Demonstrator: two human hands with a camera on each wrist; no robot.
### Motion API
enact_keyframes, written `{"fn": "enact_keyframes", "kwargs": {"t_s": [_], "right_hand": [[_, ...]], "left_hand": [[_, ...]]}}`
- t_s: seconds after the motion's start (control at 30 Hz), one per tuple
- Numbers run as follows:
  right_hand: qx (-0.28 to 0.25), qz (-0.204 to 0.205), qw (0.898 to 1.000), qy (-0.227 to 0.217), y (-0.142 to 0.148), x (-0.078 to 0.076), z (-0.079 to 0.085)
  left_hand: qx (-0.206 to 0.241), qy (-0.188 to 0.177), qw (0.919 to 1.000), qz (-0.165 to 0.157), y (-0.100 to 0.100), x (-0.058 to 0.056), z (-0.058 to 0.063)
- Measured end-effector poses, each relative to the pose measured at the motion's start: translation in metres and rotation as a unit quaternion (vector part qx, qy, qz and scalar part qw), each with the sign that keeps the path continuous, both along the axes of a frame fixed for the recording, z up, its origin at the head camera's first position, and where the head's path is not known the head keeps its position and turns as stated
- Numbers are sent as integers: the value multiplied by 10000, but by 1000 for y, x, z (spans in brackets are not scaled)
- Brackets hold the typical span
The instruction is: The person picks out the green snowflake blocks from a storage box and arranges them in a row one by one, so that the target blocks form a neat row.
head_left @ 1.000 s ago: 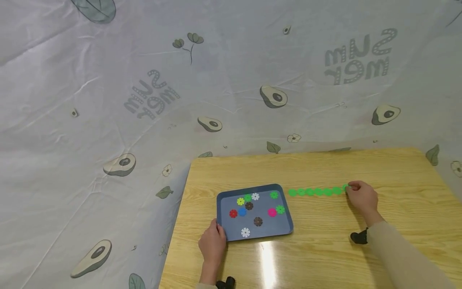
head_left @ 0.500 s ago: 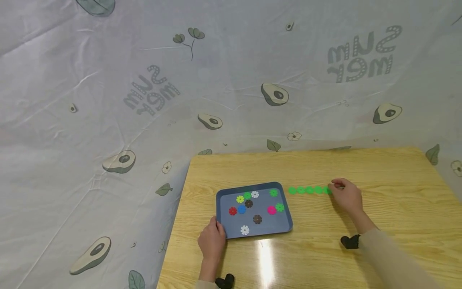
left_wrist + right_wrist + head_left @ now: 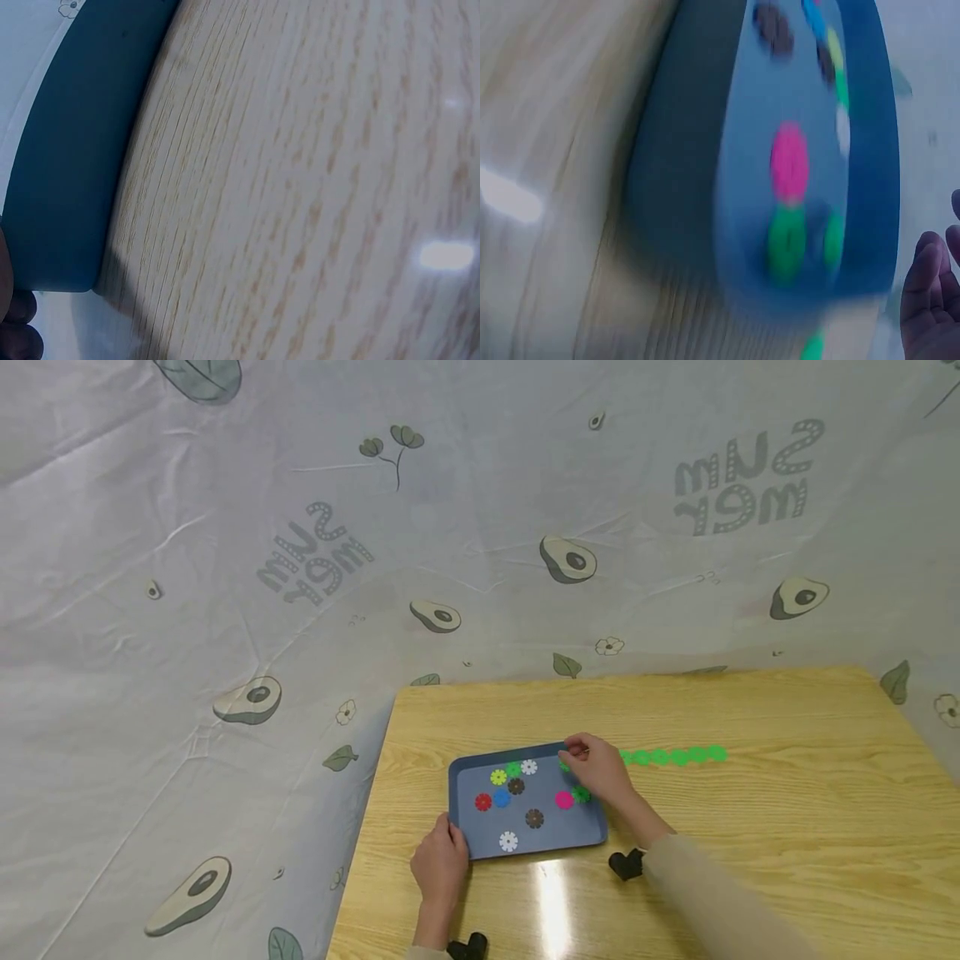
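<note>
My left hand (image 3: 440,864) grips the left rim of a shallow blue-grey tray (image 3: 555,850), thumb on top; in the left wrist view only the tray's outer wall (image 3: 75,150) and a bit of that hand show. Over the tray's back right corner is my right hand (image 3: 600,768), its fingers loosely bent with nothing seen between them. Just below its fingertips lies a green notched plastic disc (image 3: 565,767), partly hidden. Near it in the tray are a pink disc (image 3: 564,800) and another green disc (image 3: 581,794).
Several other notched discs lie in the tray, among them a red disc (image 3: 483,802), a blue disc (image 3: 502,798) and a white disc (image 3: 508,842). To its right, a row of green discs (image 3: 678,757) runs along the wooden table (image 3: 750,827). A printed curtain (image 3: 480,560) hangs behind.
My right hand has left the right end of the green disc row and moved left to above the tray. My left hand keeps its hold on the rim.
</note>
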State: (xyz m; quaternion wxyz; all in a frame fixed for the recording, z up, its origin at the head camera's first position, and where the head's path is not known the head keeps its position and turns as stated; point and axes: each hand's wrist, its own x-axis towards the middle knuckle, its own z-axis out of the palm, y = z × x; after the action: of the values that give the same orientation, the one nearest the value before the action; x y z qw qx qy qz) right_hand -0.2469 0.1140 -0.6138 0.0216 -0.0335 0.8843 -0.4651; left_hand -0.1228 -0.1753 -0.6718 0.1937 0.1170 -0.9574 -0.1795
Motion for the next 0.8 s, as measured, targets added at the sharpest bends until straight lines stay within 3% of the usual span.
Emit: {"fn": "enact_keyframes", "kwargs": {"t_s": [0.17, 0.3, 0.57, 0.8], "right_hand": [[33, 107, 9999, -2, -52, 2, -9], [96, 43, 9998, -145, -77, 4, -22], [437, -121, 9985, -298, -92, 6, -47], [917, -260, 9955, -6, -103, 2, -56]], "left_hand": [[27, -59, 10000, 40, 0, 1, 2], [53, -109, 9999, 75, 0, 1, 0], [12, 27, 10000, 10, 0, 2, -5], [-4, 39, 10000, 20, -1, 1, -4]]}}
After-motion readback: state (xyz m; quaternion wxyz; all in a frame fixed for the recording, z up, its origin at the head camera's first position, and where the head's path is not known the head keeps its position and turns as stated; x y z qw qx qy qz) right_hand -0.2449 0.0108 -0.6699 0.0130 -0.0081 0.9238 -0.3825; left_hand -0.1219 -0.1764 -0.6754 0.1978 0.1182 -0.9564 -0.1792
